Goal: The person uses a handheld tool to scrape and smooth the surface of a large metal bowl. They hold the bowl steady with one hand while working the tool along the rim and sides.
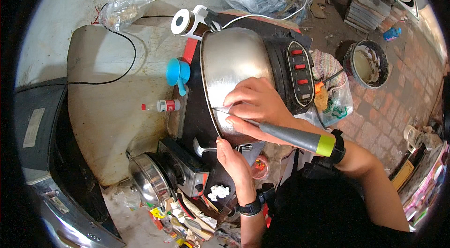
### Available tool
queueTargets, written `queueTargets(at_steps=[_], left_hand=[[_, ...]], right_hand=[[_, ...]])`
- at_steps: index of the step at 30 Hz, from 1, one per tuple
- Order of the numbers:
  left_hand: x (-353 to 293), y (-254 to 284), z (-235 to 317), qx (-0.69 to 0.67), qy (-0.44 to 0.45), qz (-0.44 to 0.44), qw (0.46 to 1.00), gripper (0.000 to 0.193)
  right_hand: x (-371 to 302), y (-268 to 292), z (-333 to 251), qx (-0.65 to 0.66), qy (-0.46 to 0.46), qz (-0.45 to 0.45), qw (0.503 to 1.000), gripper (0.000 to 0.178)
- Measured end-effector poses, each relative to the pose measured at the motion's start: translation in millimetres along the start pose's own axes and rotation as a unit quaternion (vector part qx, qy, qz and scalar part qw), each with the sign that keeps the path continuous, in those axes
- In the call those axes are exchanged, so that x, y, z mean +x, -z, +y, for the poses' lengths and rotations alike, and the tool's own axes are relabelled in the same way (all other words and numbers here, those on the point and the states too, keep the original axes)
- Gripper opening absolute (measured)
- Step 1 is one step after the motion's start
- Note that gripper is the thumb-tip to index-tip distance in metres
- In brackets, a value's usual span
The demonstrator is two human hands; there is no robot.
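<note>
Stage: work appears under way. The right hand is closed around the front part of a slim tool with a grey and lime-green handle, its thin metal end reaching the rim of a large silver metal pot. The left hand has its thumb at the rim's near end; fingers hidden, so cannot tell whether it grips. Pot interior out of sight; amount done or left not determinable.

Pot location: centre, over a black tabletop, rim toward left, black base with red switches toward right.

Surface: blue plastic scoop and red-capped clear bottle left; boxy metal stove near-left.

Room: pale stained wall left; brick floor and dark round bucket right.
</note>
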State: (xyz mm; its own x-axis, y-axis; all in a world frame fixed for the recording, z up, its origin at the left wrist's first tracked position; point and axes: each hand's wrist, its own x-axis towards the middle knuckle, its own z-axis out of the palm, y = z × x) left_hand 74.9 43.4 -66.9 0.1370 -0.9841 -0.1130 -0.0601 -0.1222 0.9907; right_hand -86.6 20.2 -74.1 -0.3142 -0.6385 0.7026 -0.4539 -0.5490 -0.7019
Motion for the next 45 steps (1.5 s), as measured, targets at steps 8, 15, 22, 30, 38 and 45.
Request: queueTargets(at_steps=[8, 15, 22, 30, 38, 45], left_hand=[[-3, 14, -12, -0.008, -0.027, -0.037, 0.999, 0.035], [-6, 4, -11, -0.015, -0.03, -0.003, 0.999, 0.037], [0, 1, -6, 0.064, -0.005, 0.021, 0.998, 0.034], [2, -14, 1, 0.032, -0.055, 0.016, 0.998, 0.039], [12, -11, 7, 0.031, -0.009, 0.013, 0.999, 0.042], [13, -18, 9, 0.02, -0.006, 0.031, 0.999, 0.042]], right_hand=[[-13, 8, -8, -0.04, 0.069, -0.062, 0.995, 0.022], [5, 15, -2, -0.024, 0.095, -0.094, 0.991, 0.022], [0, 16, -9, -0.019, 0.128, -0.131, 0.983, 0.023], [21, 11, 12, -0.008, 0.101, -0.077, 0.992, 0.021], [9, 8, 3, -0.013, 0.13, -0.094, 0.987, 0.019], [16, 9, 8, 0.01, 0.147, -0.094, 0.985, 0.021]])
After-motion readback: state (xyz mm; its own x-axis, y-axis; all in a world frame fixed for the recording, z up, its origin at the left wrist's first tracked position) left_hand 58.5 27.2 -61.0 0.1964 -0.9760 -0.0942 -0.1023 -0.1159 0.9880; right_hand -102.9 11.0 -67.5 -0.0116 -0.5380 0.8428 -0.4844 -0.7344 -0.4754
